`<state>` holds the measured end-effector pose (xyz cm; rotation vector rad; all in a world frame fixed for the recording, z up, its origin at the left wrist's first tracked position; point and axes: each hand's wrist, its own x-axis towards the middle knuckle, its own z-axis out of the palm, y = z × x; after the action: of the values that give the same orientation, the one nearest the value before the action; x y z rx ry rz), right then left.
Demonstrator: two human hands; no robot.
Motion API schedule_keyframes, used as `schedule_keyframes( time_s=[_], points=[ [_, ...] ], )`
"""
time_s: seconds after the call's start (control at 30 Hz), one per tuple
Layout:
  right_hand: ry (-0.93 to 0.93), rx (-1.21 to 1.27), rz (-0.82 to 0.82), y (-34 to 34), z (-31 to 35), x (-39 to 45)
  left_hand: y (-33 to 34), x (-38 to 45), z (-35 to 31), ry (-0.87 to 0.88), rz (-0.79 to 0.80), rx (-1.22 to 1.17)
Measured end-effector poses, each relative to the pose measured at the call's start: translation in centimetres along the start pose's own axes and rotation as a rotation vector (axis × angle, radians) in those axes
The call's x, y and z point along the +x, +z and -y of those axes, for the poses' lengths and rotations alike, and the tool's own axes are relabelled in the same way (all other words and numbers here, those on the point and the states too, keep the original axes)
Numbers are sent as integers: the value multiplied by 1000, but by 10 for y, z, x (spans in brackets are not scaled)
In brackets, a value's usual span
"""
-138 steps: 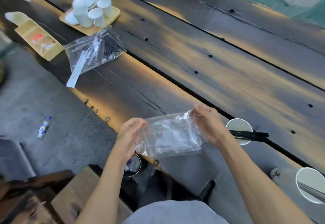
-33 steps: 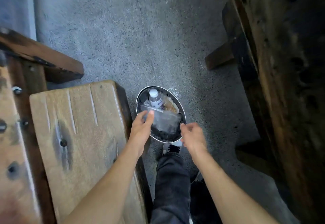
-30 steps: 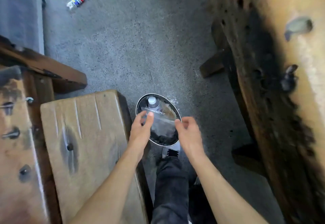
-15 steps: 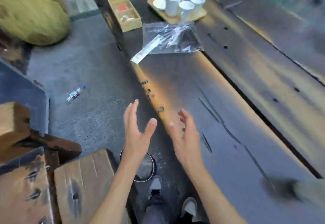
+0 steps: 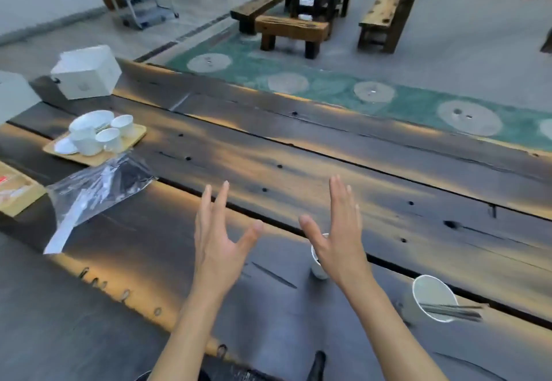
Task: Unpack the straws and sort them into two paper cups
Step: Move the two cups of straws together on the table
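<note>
My left hand [image 5: 219, 240] and my right hand [image 5: 339, 235] are raised over the dark wooden table [image 5: 298, 177], palms facing each other, fingers spread, holding nothing. A white paper cup [image 5: 317, 265] stands just behind my right palm and is mostly hidden by it. A second paper cup [image 5: 430, 298] at the right holds dark straws [image 5: 454, 312] sticking out over its rim. A clear plastic bag [image 5: 101, 188] with dark straws inside lies on the table at the left, well away from both hands.
A wooden tray with white teacups and a bowl [image 5: 95, 135] sits at the far left behind the bag. A white box [image 5: 86, 73] stands at the back corner and a yellow wooden box [image 5: 15, 189] at the left edge. Benches and tables stand beyond.
The empty clear bag I held went into the bin on the floor beside the bench. Both hands came away empty and rose over the table as my view lifted.
</note>
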<state>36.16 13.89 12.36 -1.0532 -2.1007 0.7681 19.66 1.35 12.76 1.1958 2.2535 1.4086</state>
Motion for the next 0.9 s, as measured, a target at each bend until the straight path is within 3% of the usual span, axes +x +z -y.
schedule_keyframes(
  time_s=[0.27, 0.4, 0.63, 0.8, 0.9],
  points=[
    [172, -170, -269, -112, -83, -16, 113, 14, -71, 158, 206, 36],
    [254, -246, -307, -142, -112, -35, 148, 14, -90, 232, 281, 81],
    [383, -352, -341, -145, -134, -45, 171, 29, -81, 379, 315, 334],
    [379, -367, -322, -141, -137, -43, 178, 33, -73, 380, 327, 342],
    [357, -306, -327, -139, -140, -51, 183, 30, -62, 296, 348, 290]
  ],
)
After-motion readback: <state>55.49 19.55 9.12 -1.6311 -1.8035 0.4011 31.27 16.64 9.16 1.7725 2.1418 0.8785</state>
